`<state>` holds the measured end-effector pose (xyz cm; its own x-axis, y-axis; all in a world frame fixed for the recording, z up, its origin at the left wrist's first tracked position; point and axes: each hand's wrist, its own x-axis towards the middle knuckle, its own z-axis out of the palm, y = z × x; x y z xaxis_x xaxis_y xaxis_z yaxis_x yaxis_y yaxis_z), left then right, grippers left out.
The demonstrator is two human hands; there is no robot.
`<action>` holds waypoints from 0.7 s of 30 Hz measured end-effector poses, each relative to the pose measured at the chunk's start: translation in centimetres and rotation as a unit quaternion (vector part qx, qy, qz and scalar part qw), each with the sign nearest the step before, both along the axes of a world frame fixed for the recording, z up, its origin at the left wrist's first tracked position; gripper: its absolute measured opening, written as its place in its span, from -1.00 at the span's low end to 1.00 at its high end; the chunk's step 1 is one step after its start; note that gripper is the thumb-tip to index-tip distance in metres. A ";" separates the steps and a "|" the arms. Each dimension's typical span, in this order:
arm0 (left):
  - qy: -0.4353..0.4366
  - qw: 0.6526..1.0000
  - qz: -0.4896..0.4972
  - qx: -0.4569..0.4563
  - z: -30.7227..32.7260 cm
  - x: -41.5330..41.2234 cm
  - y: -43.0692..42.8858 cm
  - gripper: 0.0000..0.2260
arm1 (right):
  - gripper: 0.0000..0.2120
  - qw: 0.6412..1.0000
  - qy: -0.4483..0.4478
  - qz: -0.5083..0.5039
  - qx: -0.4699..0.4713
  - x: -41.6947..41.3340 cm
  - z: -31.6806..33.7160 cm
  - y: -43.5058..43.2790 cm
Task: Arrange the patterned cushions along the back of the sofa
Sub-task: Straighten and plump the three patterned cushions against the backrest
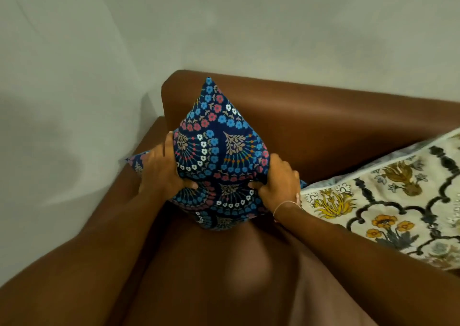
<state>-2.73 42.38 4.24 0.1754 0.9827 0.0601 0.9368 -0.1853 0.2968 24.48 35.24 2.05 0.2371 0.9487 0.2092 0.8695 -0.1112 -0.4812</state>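
Sofa point(311, 131) bears two cushions; hands grip one.

The dark navy cushion point(219, 156) is covered with fan-shaped motifs built from rows of small blue, pink-red and white flowers, with beige leafy sprigs set at the centres (tiny orange and green dots are strung along the spokes). The cream cushion point(388, 201) is printed with yellow and orange flowers, grey-blue leaves and a dark scalloped lattice, and is edged in pale blue. The sofa point(311, 116) is upholstered in plain, glossy reddish brown. The wall point(224, 27) is painted a flat pale grey-green.
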 end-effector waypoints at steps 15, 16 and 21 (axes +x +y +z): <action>0.115 0.989 -0.049 0.075 -0.7 0.9 -1.3 0.30 | 0.12 0.990 0.003 0.134 -0.043 4.5 2.3 -0.5; 0.133 0.983 -0.062 0.113 -0.5 1.7 -2.0 0.21 | 0.02 0.990 -0.016 0.140 -0.004 5.9 3.5 -1.0; 0.114 0.970 0.012 0.215 1.6 7.8 -5.1 -0.08 | -0.40 0.982 -0.060 0.022 0.177 18.2 9.4 -4.0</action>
